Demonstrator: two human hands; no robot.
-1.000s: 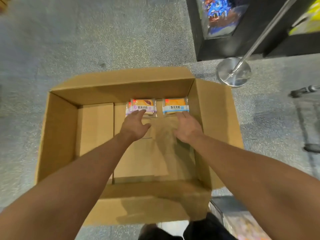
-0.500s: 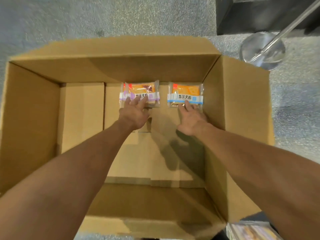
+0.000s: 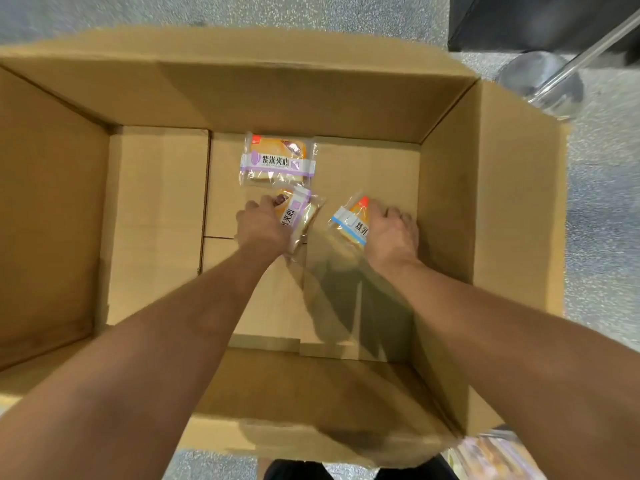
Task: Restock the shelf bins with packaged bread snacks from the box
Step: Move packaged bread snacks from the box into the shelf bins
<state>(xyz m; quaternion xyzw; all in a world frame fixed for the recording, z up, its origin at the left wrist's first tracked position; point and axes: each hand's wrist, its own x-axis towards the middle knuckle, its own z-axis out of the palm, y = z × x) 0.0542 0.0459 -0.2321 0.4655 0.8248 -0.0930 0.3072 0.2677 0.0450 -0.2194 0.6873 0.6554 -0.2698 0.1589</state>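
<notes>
Box (image 3: 512,188): open, on the floor (image 3: 602,237).
Left hand (image 3: 264,226): grasps a purple-band pack (image 3: 298,216), tilted, apparently just off the box bottom.
Right hand (image 3: 393,230): grasps a blue-band pack (image 3: 351,221), tilted.
Third pack (image 3: 277,159): purple band, flat by the far wall, ungrasped.
Post base (image 3: 547,86): beyond the box's right corner.

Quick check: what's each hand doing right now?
Left hand: grips a purple-band snack pack.
Right hand: grips a blue-band snack pack.
A second purple-band pack lies loose in the box.
</notes>
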